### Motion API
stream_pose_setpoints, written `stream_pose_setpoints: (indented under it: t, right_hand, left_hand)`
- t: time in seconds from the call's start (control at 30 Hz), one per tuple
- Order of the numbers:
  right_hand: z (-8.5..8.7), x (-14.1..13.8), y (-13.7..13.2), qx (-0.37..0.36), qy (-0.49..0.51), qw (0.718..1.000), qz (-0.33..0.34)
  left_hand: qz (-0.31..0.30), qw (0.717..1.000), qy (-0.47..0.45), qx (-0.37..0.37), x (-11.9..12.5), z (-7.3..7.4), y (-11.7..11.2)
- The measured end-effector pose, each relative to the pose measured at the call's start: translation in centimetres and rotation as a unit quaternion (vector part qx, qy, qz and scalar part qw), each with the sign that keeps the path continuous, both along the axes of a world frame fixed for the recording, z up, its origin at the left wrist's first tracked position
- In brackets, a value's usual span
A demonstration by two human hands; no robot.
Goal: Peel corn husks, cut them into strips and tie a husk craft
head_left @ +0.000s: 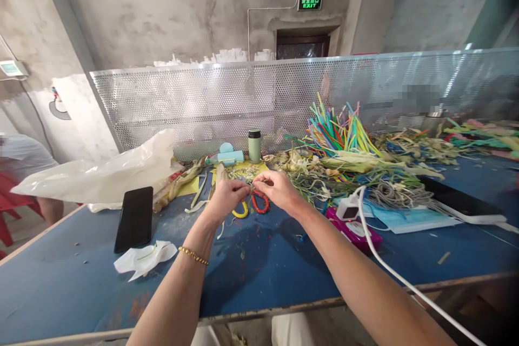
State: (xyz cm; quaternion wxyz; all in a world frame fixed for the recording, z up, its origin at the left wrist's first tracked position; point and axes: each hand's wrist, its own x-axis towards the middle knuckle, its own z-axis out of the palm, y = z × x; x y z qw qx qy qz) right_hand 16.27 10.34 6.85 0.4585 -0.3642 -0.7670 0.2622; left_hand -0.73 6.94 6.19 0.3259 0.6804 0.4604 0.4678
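My left hand (227, 195) and my right hand (277, 189) meet over the blue table (259, 275), fingers pinched together on a thin strip of plant fibre between them; what exactly they hold is too small to name. Just beneath the hands lie scissors with a yellow loop (242, 210) and a red loop (260, 203). A gold bracelet (193, 255) circles my left wrist. Dried husk strips (203, 184) lie just beyond my left hand.
A black phone (134, 218) and crumpled tissue (145, 258) lie left. A plastic bag (105, 175), green bottle (254, 146), coloured sticks (340, 132), husk piles, a white cable (389, 265), pink box (357, 230), face mask and dark tablet (458, 200) crowd the right. A perforated metal screen (259, 97) backs the table. A person sits far left.
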Motion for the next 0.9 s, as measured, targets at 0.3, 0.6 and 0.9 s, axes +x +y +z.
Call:
stream_pose_setpoints:
  t: [0.3, 0.6, 0.9]
  right_hand:
    - [0.0, -0.3, -0.8, -0.194, 0.157, 0.948, 0.198]
    - [-1.0, -0.4, 0.8, -0.036, 0.108, 0.985, 0.132]
    - [-0.9, -0.2, 0.7, 0.020, 0.080, 0.992, 0.094]
  left_hand:
    - [-0.033, 0.985, -0.154, -0.067, 0.1, 0.5, -0.2]
    - [-0.049, 0.991, -0.111, -0.063, 0.2, 0.7, -0.8]
    - [-0.084, 0.982, -0.144, -0.088, 0.7, 0.8, -1.1]
